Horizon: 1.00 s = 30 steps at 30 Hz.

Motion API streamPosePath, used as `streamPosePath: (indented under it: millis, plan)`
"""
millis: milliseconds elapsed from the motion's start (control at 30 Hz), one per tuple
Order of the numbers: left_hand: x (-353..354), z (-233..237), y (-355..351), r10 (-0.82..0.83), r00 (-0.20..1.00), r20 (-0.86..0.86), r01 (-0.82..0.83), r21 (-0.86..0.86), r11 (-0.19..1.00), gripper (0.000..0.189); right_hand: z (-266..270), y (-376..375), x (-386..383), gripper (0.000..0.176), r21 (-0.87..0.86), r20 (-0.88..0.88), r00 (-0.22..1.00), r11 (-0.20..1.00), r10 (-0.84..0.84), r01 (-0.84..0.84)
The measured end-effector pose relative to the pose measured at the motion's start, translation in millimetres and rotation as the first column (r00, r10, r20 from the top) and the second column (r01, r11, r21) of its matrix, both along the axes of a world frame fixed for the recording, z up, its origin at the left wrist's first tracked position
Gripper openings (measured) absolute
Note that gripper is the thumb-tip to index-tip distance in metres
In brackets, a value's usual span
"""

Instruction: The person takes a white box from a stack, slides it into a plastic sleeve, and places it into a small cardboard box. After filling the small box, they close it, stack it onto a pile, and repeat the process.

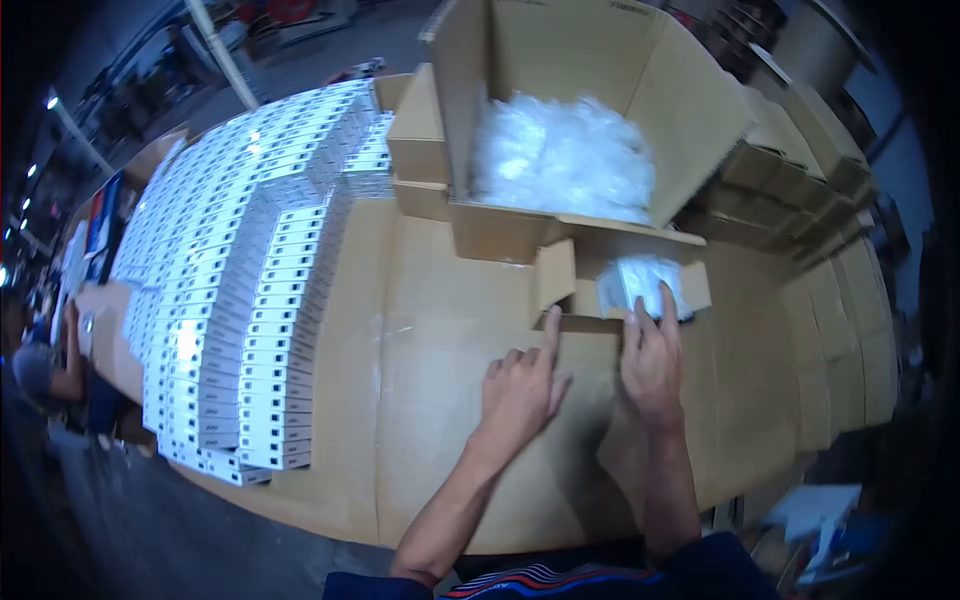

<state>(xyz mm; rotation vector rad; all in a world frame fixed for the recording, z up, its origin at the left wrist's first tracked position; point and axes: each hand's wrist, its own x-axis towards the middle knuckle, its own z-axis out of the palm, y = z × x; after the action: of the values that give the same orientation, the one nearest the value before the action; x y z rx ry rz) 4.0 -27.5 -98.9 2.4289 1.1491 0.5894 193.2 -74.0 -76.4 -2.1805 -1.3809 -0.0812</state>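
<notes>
A small cardboard box (pixel 555 275) lies with its flaps spread in front of a large carton. Inside it sits an item wrapped in clear plastic (pixel 640 278); the wrap hides what it is. My right hand (pixel 655 365) reaches over the box's front edge, its outstretched fingers resting on the plastic. At the box's left front corner is my left hand (pixel 520 385), with the index finger extended to the cardboard and the thumb out. The other fingers of that hand are curled, and it holds nothing.
The large open carton (pixel 690 95) holds clear plastic bags (pixel 565 155). Stacked white boxes (pixel 215 260) cover the left of the cardboard-topped table (pixel 430 350). Folded brown cartons (pixel 845 340) line the right side. Another person (pixel 60 375) is at the far left.
</notes>
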Motion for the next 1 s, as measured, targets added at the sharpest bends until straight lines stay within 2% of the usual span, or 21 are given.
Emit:
streamPosePath:
  millis: [33, 100, 133, 200, 267, 300, 333, 367, 467, 533, 633, 700, 733, 833, 867, 967, 1000]
  plan:
    - [-7, 3, 0, -0.018, 0.999, 0.029, 0.018, 0.000, 1.000, 0.088, 0, -3, 0, 0.049, -0.070, 0.012, 0.999, 0.997, 0.036, -0.035]
    - [-30, 12, 4, 0.018, 0.992, 0.126, -0.009, -0.067, 0.998, 0.083, 4, -2, -15, 0.057, 0.002, 0.032, 0.999, 1.000, 0.006, -0.006]
    - [-42, 14, 7, 0.036, 0.984, 0.177, -0.018, -0.102, 0.995, 0.081, 6, 3, -23, 0.060, 0.106, 0.084, 0.996, 0.994, 0.015, -0.024]
    - [-71, 20, 27, 0.174, 0.943, 0.283, -0.171, -0.034, 0.985, 0.076, 12, 17, -36, 0.067, 0.307, 0.180, 0.984, 0.949, 0.016, -0.072]
    - [-100, 30, 56, 0.303, 0.895, 0.328, -0.332, 0.034, 0.943, 0.064, 27, 37, -60, 0.067, 0.345, 0.014, 0.962, 0.902, 0.271, -0.259]
    - [-113, 34, 76, 0.358, 0.879, 0.314, -0.412, 0.123, 0.903, 0.063, 37, 49, -76, 0.068, 0.375, -0.063, 0.917, 0.861, 0.394, -0.344]
    - [-126, 37, 98, 0.412, 0.859, 0.305, -0.483, 0.214, 0.849, 0.061, 49, 59, -97, 0.066, 0.311, -0.259, 0.853, 0.876, 0.453, -0.370]
    - [-136, 42, 120, 0.440, 0.833, 0.336, -0.535, 0.282, 0.796, 0.061, 53, 78, -114, 0.066, 0.360, -0.339, 0.758, 0.821, 0.558, -0.443]
    - [-165, 49, 196, 0.483, 0.778, 0.401, -0.624, 0.405, 0.668, 0.063, 61, 153, -160, 0.073, 0.374, -0.204, 0.600, 0.628, 0.774, -0.683]
    - [-181, 53, 232, 0.470, 0.800, 0.373, -0.600, 0.468, 0.649, 0.062, 50, 220, -185, 0.076, 0.368, -0.101, 0.507, 0.505, 0.856, -0.781]
    - [-198, 48, 266, 0.487, 0.821, 0.298, -0.566, 0.528, 0.633, 0.057, 44, 297, -215, 0.079, 0.321, 0.023, 0.488, 0.456, 0.873, -0.830]
    - [-203, 40, 275, 0.513, 0.821, 0.250, -0.559, 0.533, 0.635, 0.056, 44, 322, -223, 0.080, 0.251, -0.050, 0.487, 0.483, 0.872, -0.839]
    - [-202, 38, 275, 0.505, 0.818, 0.276, -0.558, 0.599, 0.574, 0.053, 47, 331, -226, 0.080, 0.214, -0.083, 0.487, 0.493, 0.870, -0.843]
    - [-203, 37, 270, 0.546, 0.796, 0.261, -0.563, 0.649, 0.512, 0.049, 41, 338, -227, 0.080, 0.139, -0.041, 0.497, 0.497, 0.867, -0.856]
    - [-202, 39, 269, 0.560, 0.784, 0.268, -0.580, 0.637, 0.508, 0.038, 37, 339, -226, 0.077, 0.178, 0.048, 0.500, 0.485, 0.865, -0.856]
    - [-204, 43, 260, 0.579, 0.787, 0.213, -0.586, 0.549, 0.595, 0.029, 37, 340, -223, 0.077, 0.142, 0.065, 0.489, 0.477, 0.870, -0.867]
    - [-203, 43, 260, 0.566, 0.783, 0.258, -0.599, 0.558, 0.575, 0.022, 40, 337, -223, 0.078, 0.140, 0.044, 0.484, 0.474, 0.874, -0.869]
